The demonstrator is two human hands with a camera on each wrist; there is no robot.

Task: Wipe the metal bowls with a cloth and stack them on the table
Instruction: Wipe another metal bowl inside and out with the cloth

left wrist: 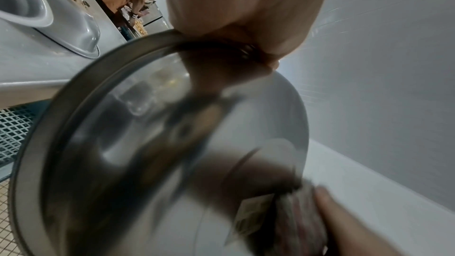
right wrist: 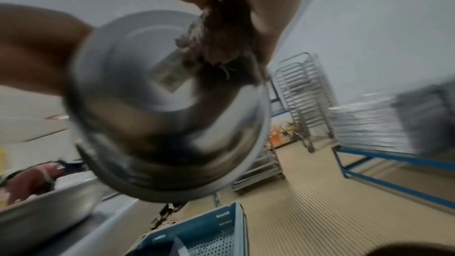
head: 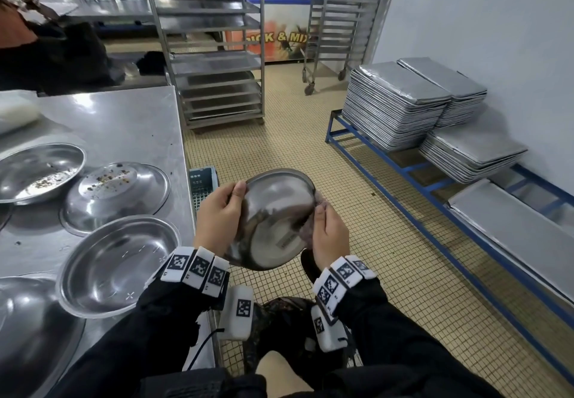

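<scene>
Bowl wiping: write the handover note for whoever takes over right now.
Left hand: grips the rim of the held bowl, underside toward you, off the table's edge over the floor.
Right hand: presses the cloth against that bowl's underside, by its label.
On the table: an upright bowl with crumbs, an upside-down bowl with crumbs, a clean-looking upright bowl, and another at the near edge, partly cut off.
Done: no stack visible yet.
Left: finish this bowl, wipe the crumbed ones, then stack all on the table.
</scene>
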